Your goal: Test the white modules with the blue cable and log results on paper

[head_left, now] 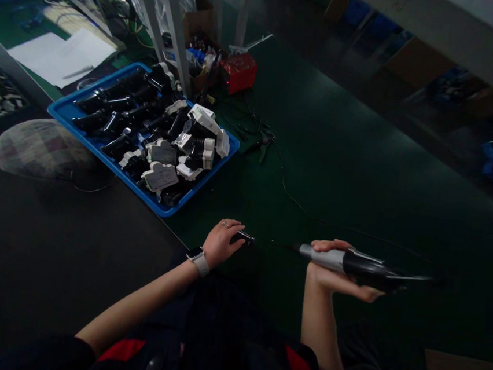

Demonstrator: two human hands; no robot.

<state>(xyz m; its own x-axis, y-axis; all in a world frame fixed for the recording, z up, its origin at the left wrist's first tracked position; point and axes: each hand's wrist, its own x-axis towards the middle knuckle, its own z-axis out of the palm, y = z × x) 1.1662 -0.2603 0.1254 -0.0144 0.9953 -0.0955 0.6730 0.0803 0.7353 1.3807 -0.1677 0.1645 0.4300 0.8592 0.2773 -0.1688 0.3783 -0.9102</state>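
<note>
My left hand (220,243), with a watch at the wrist, is closed around a small black cylindrical part (245,238) just above the dark green tabletop. To its right, my right hand (322,275) grips a silver-and-black electric screwdriver (354,266), which lies almost level with its thin tip pointing left at the part. A gap separates tip and part. Motion blurs the screwdriver's rear end. Ahead on the left, a blue tray (163,209) holds a pile of black cylinders (117,101) and white-and-black housings (160,175).
A red box (240,74) stands behind the tray, beside metal posts (175,21). Pliers (264,142) and a thin black cord (287,192) lie on the green tabletop (340,159). White papers (62,54) and a checked bundle (43,148) are at the left.
</note>
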